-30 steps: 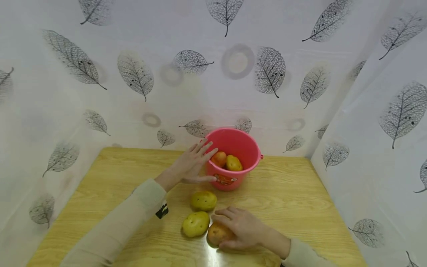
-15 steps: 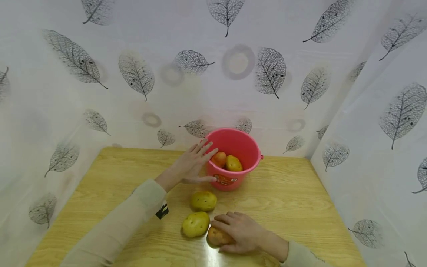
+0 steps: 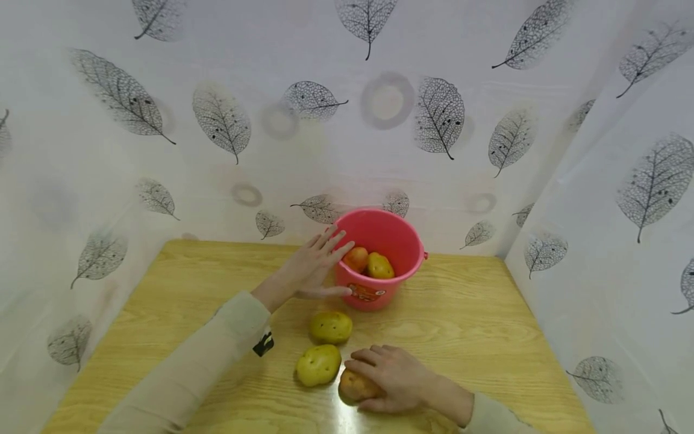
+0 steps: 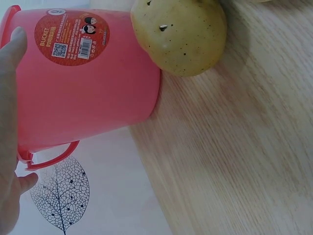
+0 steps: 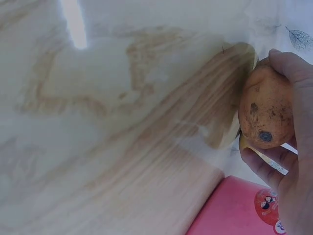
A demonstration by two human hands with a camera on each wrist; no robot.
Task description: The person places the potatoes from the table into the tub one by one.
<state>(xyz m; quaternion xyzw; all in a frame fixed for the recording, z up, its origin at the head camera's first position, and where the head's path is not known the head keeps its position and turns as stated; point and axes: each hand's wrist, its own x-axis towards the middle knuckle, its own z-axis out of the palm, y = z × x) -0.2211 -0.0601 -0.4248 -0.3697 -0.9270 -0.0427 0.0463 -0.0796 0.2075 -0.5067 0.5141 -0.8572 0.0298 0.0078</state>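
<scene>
My left hand [image 3: 314, 265] rests at the left side of the pink bucket [image 3: 409, 241], its fingers spread and fairly straight near the rim. The left wrist view shows my thumb against the upper wall of the bucket [image 4: 88, 93]. Inside the bucket lie a reddish potato [image 3: 356, 258] and a yellow potato [image 3: 381, 266]. My right hand [image 3: 398, 377] grips a brown-orange potato [image 3: 358, 386] low on the table; the right wrist view has thumb and fingers around this potato [image 5: 266, 110]. Left of it sit two yellow potatoes, the nearer potato [image 3: 318, 365] and the farther potato [image 3: 331, 327].
The wooden table [image 3: 461, 325] meets a leaf-printed sheet [image 3: 325, 150] at its back and sides. Light glares off the table's front, close to the right hand. A red bucket handle [image 4: 56, 159] hangs at the bucket's side in the left wrist view.
My right hand has shifted slightly nearer to me over the brown-orange potato, which has moved a touch to the right. My left hand and the bucket keep their place.
</scene>
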